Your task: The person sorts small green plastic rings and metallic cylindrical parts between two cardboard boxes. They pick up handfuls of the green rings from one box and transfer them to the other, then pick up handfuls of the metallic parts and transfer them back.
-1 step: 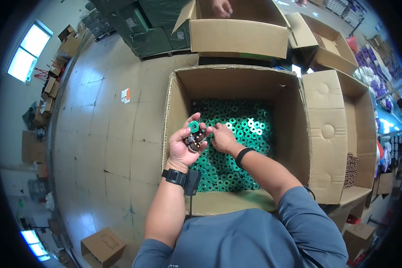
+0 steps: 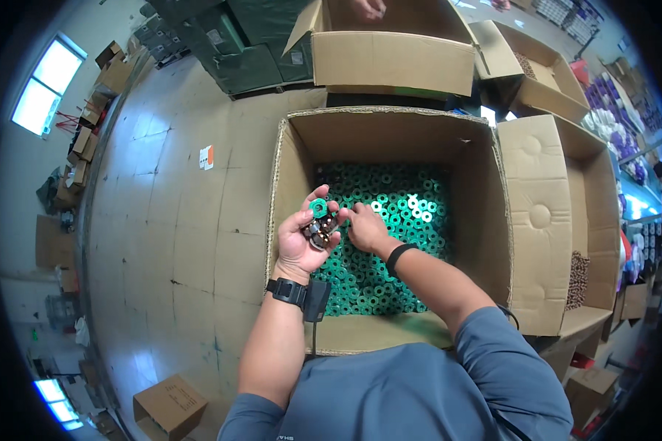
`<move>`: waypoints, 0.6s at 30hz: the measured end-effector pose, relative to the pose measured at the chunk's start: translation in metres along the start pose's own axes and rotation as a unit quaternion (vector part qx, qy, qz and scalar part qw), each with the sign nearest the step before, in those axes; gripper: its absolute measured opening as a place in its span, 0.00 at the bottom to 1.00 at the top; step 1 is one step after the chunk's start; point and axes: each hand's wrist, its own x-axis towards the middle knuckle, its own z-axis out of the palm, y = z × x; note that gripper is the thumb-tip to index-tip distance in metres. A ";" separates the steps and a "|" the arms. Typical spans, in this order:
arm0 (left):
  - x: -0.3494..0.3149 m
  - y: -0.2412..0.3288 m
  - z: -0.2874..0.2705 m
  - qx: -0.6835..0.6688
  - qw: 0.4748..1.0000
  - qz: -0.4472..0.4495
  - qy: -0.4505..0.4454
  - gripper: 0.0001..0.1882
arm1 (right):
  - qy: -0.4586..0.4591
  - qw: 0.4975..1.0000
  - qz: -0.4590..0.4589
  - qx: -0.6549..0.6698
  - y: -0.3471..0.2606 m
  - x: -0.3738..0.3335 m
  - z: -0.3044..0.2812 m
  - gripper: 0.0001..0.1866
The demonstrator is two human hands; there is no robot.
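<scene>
My left hand, palm up, cups several small shiny dark-brown pieces with a green ring-shaped piece at their top, beside the thumb. My right hand has its fingers bent and drawn together, their tips close to the fingers of the left. Whatever those fingertips hold is hidden. Both hands are over a large open cardboard box. Its bottom is covered by many round green pieces with holes in their middles, packed close together.
Another open carton stands beyond the box, with another person's hand inside it. To the right is a carton with brown pieces. A small box sits on the floor at lower left. A cable hangs from my left wrist.
The other person's hand in the far carton has shifted slightly away. My own hands have stayed in nearly the same place.
</scene>
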 end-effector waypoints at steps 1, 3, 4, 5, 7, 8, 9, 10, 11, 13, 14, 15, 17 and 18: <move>0.001 0.000 -0.001 -0.002 1.000 0.003 0.002 0.28 | -0.002 1.000 -0.003 -0.016 -0.001 0.001 0.005 0.22; 0.001 0.000 -0.002 -0.004 1.000 0.008 0.008 0.27 | 0.014 0.998 -0.038 -0.045 -0.001 0.000 0.011 0.21; 0.000 0.000 -0.002 -0.003 1.000 0.010 0.012 0.27 | 0.010 0.997 -0.048 -0.052 -0.001 0.002 0.012 0.20; 0.000 0.001 -0.002 -0.002 1.000 0.011 0.016 0.27 | 0.007 0.997 -0.057 -0.058 0.000 0.006 0.012 0.20; 0.001 0.000 -0.004 -0.001 1.000 0.009 0.016 0.27 | 0.025 0.995 -0.069 -0.071 0.003 0.012 0.013 0.14; 0.002 0.000 -0.005 -0.001 1.000 0.007 0.015 0.26 | 0.028 0.996 -0.063 -0.065 0.006 0.015 0.013 0.13; 0.002 0.000 -0.005 0.006 1.000 0.010 0.023 0.26 | 0.030 0.996 -0.060 -0.060 0.007 0.017 0.010 0.12; 0.002 -0.001 -0.004 0.012 0.999 0.012 0.031 0.26 | 0.033 0.996 -0.056 -0.056 0.009 0.020 0.006 0.12; 0.003 -0.002 -0.003 0.019 0.999 0.013 0.039 0.26 | 0.047 0.998 -0.037 -0.016 0.014 0.022 0.001 0.13; 0.005 -0.002 0.000 0.017 0.999 0.010 0.038 0.26 | 0.159 0.984 -0.042 0.070 0.011 0.026 -0.027 0.15; 0.005 -0.002 0.000 0.014 0.999 0.010 0.038 0.26 | 0.207 0.971 -0.050 0.113 0.008 0.030 -0.045 0.15; 0.006 -0.003 0.003 0.009 0.999 0.009 0.032 0.26 | 0.221 0.956 -0.053 0.187 0.003 0.033 -0.069 0.16; 0.006 -0.002 0.008 0.021 0.999 0.001 0.028 0.26 | 0.209 0.927 -0.051 0.307 -0.018 0.031 -0.124 0.17; 0.005 -0.002 0.010 0.028 0.999 -0.005 0.025 0.26 | 0.186 0.916 -0.047 0.353 -0.028 0.027 -0.149 0.18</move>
